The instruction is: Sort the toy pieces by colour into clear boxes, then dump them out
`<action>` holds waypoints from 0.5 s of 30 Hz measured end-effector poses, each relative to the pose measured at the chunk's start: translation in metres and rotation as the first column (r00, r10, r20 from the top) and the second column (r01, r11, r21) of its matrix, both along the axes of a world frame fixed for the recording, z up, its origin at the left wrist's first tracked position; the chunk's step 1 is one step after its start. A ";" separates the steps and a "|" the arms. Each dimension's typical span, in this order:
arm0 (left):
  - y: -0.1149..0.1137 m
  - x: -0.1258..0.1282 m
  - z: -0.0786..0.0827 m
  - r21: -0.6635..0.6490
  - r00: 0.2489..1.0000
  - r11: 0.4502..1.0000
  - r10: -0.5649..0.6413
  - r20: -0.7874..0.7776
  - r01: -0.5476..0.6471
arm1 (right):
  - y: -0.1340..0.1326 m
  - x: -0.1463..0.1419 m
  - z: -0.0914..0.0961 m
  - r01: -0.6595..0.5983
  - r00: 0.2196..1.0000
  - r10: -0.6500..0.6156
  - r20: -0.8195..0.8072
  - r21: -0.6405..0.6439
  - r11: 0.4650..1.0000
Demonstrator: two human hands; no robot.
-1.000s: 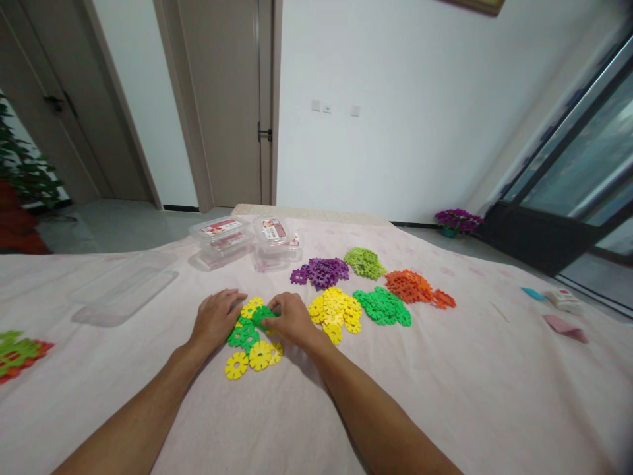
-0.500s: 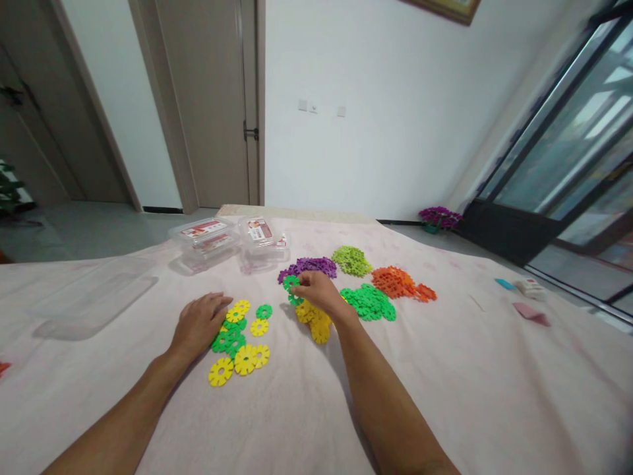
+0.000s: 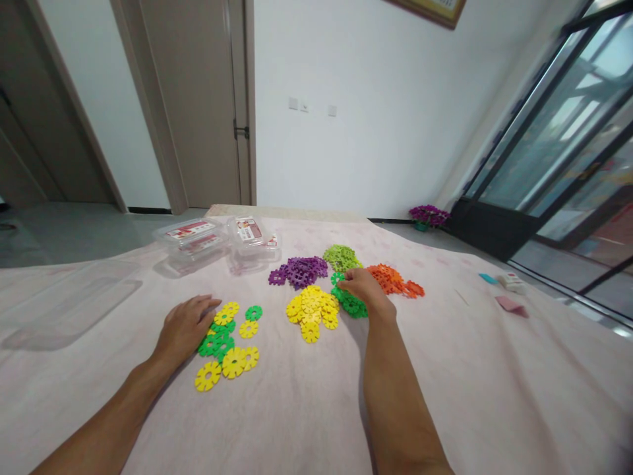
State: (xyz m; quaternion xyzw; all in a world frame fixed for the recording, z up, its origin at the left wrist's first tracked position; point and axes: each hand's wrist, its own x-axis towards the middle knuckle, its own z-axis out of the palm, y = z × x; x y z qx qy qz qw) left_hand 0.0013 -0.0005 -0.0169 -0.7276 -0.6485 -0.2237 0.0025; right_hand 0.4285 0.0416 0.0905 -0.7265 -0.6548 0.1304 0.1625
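Currently the right hand [image 3: 363, 285] rests over the dark green pile [image 3: 352, 305], its fingers closed on a green disc [image 3: 337, 278] at the far-left edge of that pile; whether the disc is already lying on the pile or is held just above it cannot be told. The left hand [image 3: 185, 325] lies flat and relaxed, fingers extended, grasping nothing, with its fingertips touching the mixed cluster [image 3: 225, 343] of yellow and green discs at near left. One loose green disc [image 3: 254, 313] and one loose yellow disc [image 3: 248, 328] lie just right of that cluster. Sorted piles occupy the middle of the pink bed cover [image 3: 306, 409]: a yellow pile [image 3: 311, 309] near centre, a purple pile [image 3: 297, 270] beyond it, a lime pile [image 3: 340, 256] at far centre, and an orange pile [image 3: 394, 280] to the right. Judged from this layout, sorting by colour is well advanced: five single-colour piles exist, while the mixed cluster still holds several yellow and green discs, so roughly a dozen pieces remain to be separated. Two clear lidded boxes [image 3: 217, 241] stand at the far left, and a clear lid [image 3: 69, 310] lies further left. Small items [image 3: 509, 290] sit well apart at the right.
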 end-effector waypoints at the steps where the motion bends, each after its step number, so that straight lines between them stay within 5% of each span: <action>1: 0.000 0.000 0.000 0.002 1.000 1.000 0.001 -0.001 -0.001 | -0.002 0.003 0.002 0.039 0.999 -0.039 0.029 -0.002 0.999; 9: 0.000 0.000 -0.001 -0.008 1.000 1.000 0.004 -0.011 -0.004 | -0.017 0.015 0.020 0.337 0.930 -0.343 0.135 0.063 0.939; 12: 0.001 -0.001 -0.001 -0.015 1.000 1.000 0.000 -0.009 0.000 | -0.015 -0.001 0.028 0.252 0.958 -0.268 0.104 0.144 0.957; 15: 0.000 0.000 0.000 -0.020 1.000 1.000 0.004 -0.002 -0.004 | -0.013 -0.034 0.032 0.013 0.997 -0.024 0.072 0.158 0.987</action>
